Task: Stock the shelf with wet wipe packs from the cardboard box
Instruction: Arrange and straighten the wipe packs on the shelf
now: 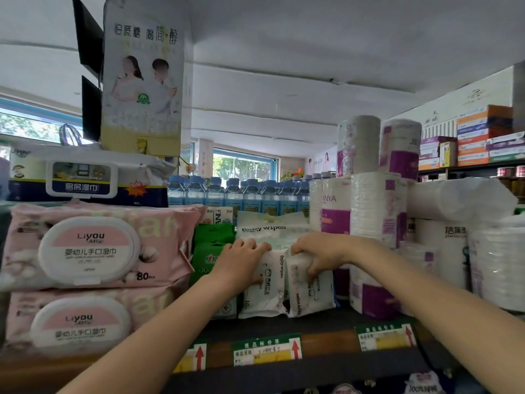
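Dark shelf (312,325): soft crinkly white wipe packs (267,282) under both hands (241,263).

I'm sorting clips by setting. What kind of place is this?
Most likely a small shop aisle: green price labels with red arrows on the shelf edge, stacked pink wet wipe packs, and wrapped white toilet paper rolls.

Two bare, sleeveless forearms (159,331)

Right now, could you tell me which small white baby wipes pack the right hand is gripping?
The right-hand pack, nearest the toilet paper rolls; the right hand clutches its top, while the left hand rests on its neighbour.
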